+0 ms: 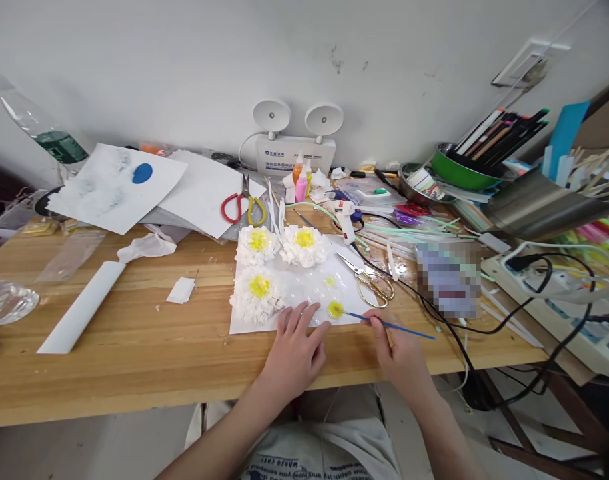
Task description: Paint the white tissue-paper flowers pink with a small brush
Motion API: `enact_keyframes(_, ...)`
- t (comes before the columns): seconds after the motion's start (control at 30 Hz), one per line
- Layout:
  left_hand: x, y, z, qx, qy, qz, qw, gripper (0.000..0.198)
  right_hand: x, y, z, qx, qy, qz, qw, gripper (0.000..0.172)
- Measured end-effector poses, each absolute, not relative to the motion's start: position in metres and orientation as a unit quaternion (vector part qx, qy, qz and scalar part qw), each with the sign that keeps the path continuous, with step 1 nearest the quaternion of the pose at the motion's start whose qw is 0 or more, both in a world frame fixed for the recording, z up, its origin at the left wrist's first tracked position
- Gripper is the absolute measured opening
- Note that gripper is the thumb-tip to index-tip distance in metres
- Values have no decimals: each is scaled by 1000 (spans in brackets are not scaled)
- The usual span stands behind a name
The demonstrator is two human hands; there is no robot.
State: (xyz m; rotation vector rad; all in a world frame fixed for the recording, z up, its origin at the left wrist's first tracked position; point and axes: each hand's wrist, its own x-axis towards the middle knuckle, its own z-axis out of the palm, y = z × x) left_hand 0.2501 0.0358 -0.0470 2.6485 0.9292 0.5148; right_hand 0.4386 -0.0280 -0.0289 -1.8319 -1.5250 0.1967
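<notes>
My right hand (pixel 395 347) pinches a blue paintbrush (pixel 403 329), its tip in yellow paint (pixel 336 309) on a clear plastic palette (pixel 312 288). Fingers spread, my left hand (pixel 299 347) rests at the palette's near left edge. Beneath the palette lies a white sheet (pixel 244 327). On its left and back parts sit white paper flowers with yellow centres: one at the front left (pixel 257 293), one at the back left (pixel 257 245) and one further right (pixel 304 245). Gold-handled scissors (pixel 374 287) lie on the sheet's right side.
A white glue gun (pixel 345 220) stands behind the scissors, its black cable running right. Red-and-yellow-handled scissors (pixel 243 207), small paint bottles (pixel 301 187) and a green bowl of pens (pixel 464 167) are at the back. Left lies a rolled white paper (pixel 82 310); right, a power strip (pixel 559 313).
</notes>
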Motion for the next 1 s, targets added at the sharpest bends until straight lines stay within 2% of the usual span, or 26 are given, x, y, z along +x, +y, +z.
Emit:
enact_keyframes(0.3,249,35,-47,919,320,180,145,35,439,-22,-27,-784,-454,74,416,39)
enact_keyframes(0.57,249,36,-47,919,319,176,148,36,438,-18,-30,-767,-520,10,376,44)
enact_keyframes(0.73,249,36,-46,919,321,177,147,36,438,-15,-26,-769,-509,49,385,45)
enact_keyframes(1.0,249,37,-46,918,320,183,145,33,442,-14,-19,-792,-389,103,460,50)
